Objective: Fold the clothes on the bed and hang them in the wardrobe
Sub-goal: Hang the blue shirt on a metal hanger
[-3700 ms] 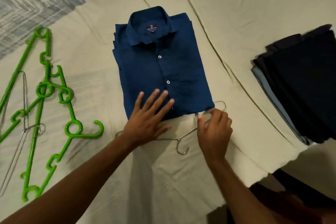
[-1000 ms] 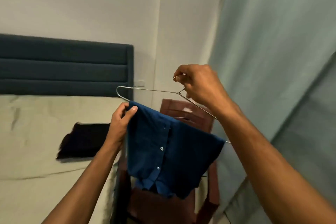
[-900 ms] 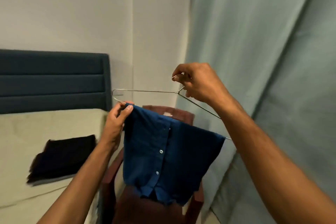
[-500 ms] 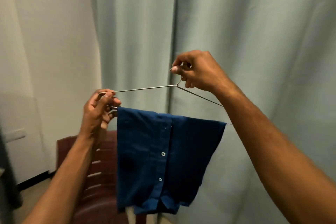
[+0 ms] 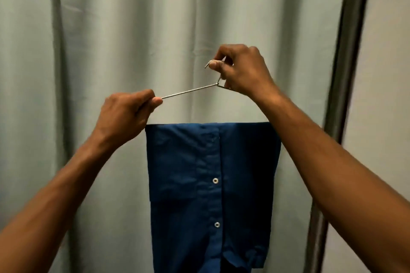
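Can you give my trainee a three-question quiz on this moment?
1. True or false: the folded dark blue button shirt hangs over the thin metal wire hanger.
2. Which hand pinches the hanger's hook: A left hand, B right hand?
3. What hangs behind the shirt?

Key: 1 true. 2 B. 3 A pale grey-green curtain.

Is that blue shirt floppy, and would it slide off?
Probably floppy: the blue shirt hangs limp over the thin wire hanger. It might slide, since only a smooth bar holds it. It looks light; the wire isn't visibly sagging.
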Demonstrator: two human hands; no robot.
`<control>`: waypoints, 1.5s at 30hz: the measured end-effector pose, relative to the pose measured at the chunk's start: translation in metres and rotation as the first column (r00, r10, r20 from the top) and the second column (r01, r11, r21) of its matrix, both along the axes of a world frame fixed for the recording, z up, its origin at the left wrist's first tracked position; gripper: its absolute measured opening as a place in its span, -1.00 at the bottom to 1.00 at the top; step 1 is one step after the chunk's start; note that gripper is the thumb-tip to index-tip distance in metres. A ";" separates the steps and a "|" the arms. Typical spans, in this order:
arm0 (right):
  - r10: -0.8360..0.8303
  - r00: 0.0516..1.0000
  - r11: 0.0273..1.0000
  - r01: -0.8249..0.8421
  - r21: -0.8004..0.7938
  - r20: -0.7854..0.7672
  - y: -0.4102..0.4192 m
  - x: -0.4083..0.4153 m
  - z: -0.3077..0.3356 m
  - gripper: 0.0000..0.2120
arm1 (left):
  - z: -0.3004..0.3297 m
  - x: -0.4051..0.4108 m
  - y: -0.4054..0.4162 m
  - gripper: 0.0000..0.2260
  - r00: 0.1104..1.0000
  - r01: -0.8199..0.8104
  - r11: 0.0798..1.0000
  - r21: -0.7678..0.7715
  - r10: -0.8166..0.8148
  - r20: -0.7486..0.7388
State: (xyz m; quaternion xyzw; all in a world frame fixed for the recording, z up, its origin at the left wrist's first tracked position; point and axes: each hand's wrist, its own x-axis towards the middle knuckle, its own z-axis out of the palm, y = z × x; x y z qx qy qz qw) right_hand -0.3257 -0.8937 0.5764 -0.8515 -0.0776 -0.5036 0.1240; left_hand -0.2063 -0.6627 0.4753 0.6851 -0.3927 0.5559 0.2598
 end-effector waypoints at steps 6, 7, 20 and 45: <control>-0.408 0.910 0.909 0.398 -0.128 -0.071 -0.120 -0.081 -0.008 -0.61 | 0.023 -0.009 -0.137 -0.55 0.981 0.190 0.980 -0.062 -0.188 0.040; -0.460 0.884 0.884 0.446 -0.143 -0.086 -0.140 -0.092 -0.012 -0.61 | 0.024 -0.011 -0.156 -0.55 0.975 0.222 0.973 -0.068 -0.220 0.035; -0.772 0.632 0.557 0.625 0.548 0.063 -0.351 -0.238 -0.035 -0.28 | 0.069 -0.066 -0.422 -0.57 0.782 0.621 0.771 -0.139 -0.621 0.049; -0.729 0.620 0.491 0.179 0.852 0.290 -0.770 -0.510 0.015 -0.73 | 0.209 -0.360 -0.892 -0.86 -0.208 0.915 0.156 -0.373 -0.610 -0.765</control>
